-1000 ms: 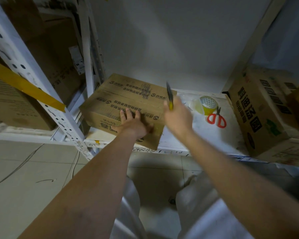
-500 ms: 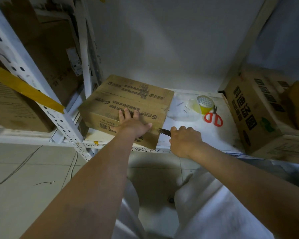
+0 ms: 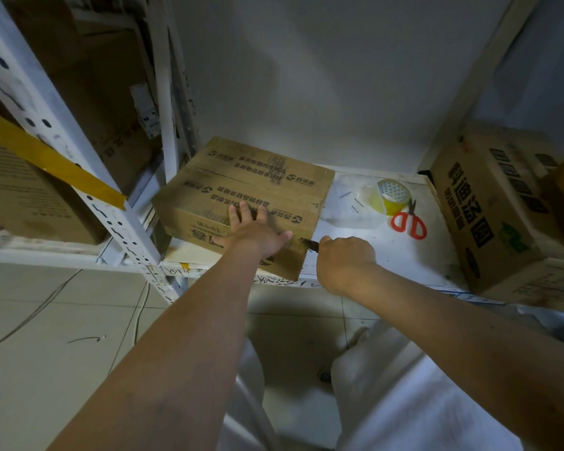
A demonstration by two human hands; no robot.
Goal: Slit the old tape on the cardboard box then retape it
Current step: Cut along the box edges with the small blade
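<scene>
A flat brown cardboard box (image 3: 241, 187) with printed text lies on a white shelf (image 3: 388, 255). My left hand (image 3: 253, 231) presses flat on the box's near top edge, fingers spread. My right hand (image 3: 344, 255) grips a utility knife (image 3: 310, 245); its dark blade tip touches the box's near right corner, on the front face. A taped seam runs across the box top. A roll of yellowish tape (image 3: 392, 196) and red-handled scissors (image 3: 408, 221) lie on the shelf to the right of the box.
A larger printed cardboard box (image 3: 489, 216) stands at the shelf's right end. White perforated rack posts (image 3: 88, 190) rise at the left, with more boxes behind them and a yellow tape strip (image 3: 46, 157). Tiled floor (image 3: 46, 336) lies below.
My right hand came down from above the box, knife raised, to the box's near right corner, where the blade now touches. My left hand stayed on the box.
</scene>
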